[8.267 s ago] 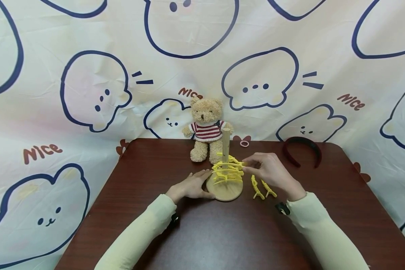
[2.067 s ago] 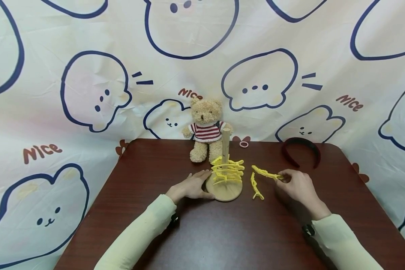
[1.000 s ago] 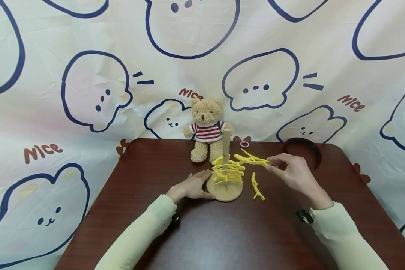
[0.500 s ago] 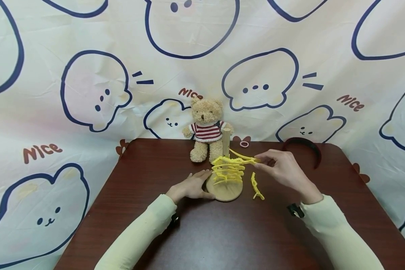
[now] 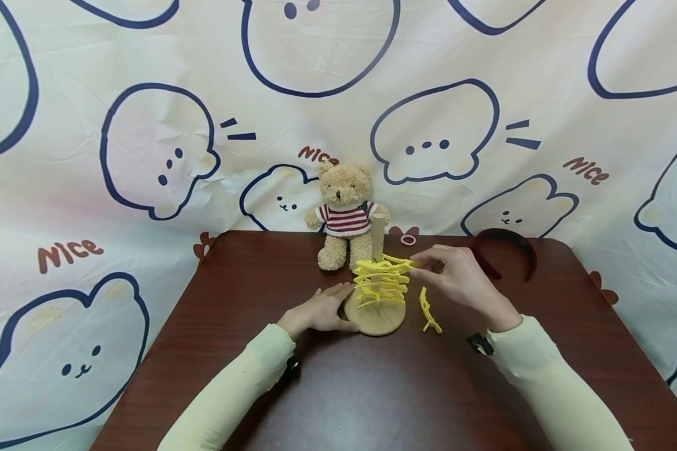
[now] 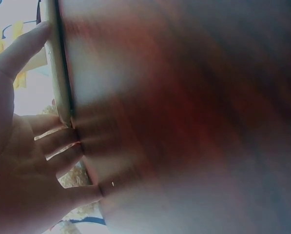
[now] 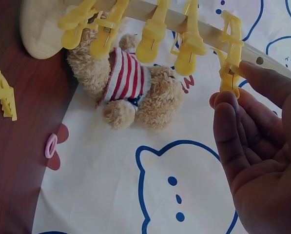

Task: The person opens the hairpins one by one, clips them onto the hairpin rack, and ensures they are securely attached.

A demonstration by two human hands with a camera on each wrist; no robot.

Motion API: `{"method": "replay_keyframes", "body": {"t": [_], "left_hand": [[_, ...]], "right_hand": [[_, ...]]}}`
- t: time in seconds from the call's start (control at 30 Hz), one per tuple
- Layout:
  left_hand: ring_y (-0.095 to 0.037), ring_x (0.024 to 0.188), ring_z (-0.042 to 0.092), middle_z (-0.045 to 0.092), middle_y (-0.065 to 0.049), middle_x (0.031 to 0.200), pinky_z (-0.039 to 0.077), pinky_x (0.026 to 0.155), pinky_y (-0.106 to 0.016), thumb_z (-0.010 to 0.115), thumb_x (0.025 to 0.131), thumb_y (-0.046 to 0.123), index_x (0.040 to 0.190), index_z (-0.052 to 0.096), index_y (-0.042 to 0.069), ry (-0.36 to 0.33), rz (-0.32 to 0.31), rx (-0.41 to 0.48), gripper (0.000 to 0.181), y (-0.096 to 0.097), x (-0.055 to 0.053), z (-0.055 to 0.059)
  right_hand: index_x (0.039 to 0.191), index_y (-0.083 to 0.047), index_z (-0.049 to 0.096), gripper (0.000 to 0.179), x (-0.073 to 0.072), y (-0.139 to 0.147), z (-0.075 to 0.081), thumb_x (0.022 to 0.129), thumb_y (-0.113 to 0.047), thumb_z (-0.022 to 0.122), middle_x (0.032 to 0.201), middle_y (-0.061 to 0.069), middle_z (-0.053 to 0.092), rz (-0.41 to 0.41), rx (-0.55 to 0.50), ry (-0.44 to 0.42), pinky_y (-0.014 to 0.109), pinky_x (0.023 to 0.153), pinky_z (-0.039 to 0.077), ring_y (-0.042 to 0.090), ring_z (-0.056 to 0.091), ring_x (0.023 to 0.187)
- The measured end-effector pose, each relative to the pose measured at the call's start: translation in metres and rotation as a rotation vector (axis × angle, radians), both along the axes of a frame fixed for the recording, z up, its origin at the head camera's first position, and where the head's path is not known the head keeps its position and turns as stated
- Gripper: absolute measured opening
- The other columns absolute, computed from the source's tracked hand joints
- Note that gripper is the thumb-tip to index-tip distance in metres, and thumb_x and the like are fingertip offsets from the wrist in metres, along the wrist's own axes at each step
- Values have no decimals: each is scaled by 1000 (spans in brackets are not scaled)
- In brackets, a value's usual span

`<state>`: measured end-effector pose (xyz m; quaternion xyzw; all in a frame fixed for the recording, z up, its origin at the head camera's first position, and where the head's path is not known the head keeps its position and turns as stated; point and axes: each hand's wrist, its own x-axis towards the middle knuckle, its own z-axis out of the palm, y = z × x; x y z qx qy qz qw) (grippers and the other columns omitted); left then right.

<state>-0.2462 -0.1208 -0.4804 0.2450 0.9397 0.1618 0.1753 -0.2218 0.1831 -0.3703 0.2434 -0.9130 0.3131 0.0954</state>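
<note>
A wooden post [image 5: 378, 235] stands upright on a round wooden base [image 5: 377, 322], with several yellow alligator hair clips [image 5: 380, 290] clamped along it, one above another. My right hand [image 5: 457, 275] pinches the handle end of the topmost yellow hair clip [image 7: 231, 56] between thumb and fingers; that clip's jaws straddle the post. My left hand [image 5: 318, 312] rests against the left side of the base, thumb and straight fingers touching its rim. One loose yellow hair clip [image 5: 429, 312] lies on the table right of the base.
Behind the post a teddy bear [image 5: 345, 219] in a striped shirt sits against the patterned backdrop. A pink ring [image 5: 409, 240] lies near the table's back edge. Beyond my right hand is a dark red headband [image 5: 504, 235]. The brown table [image 5: 338, 388] extends toward me.
My right hand picked up one of two loose hair clips, brought it left to the post and lowered it around the post above the others. The left hand stayed still.
</note>
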Motion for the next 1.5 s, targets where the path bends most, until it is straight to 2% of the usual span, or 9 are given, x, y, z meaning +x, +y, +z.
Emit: {"method": "replay_keyframes", "body": {"t": [0.3,0.77,1.5], "left_hand": [[-27,156,17,21,-9,168,14,123,-61,70,84,62,161,20,17,-9,-2,22,102,0,0,-2],[-27,156,17,20,-8,168,15,123,-60,69,85,63,161,21,18,-18,-2,3,101,1,-1,0],[-27,155,18,21,-9,167,16,122,-61,70,85,61,161,21,17,-3,2,7,101,0,-1,-1]], "right_hand": [[107,-20,77,22,-3,-5,-2,88,-30,78,88,-9,69,-9,-8,-29,26,67,55,9,62,76],[109,-16,77,23,-4,-10,-1,88,-27,78,89,-6,70,-3,-16,-65,26,66,55,12,62,75],[106,-17,77,23,-8,-19,-4,85,-26,81,88,-5,70,-39,-7,-23,27,67,55,10,61,75]]}}
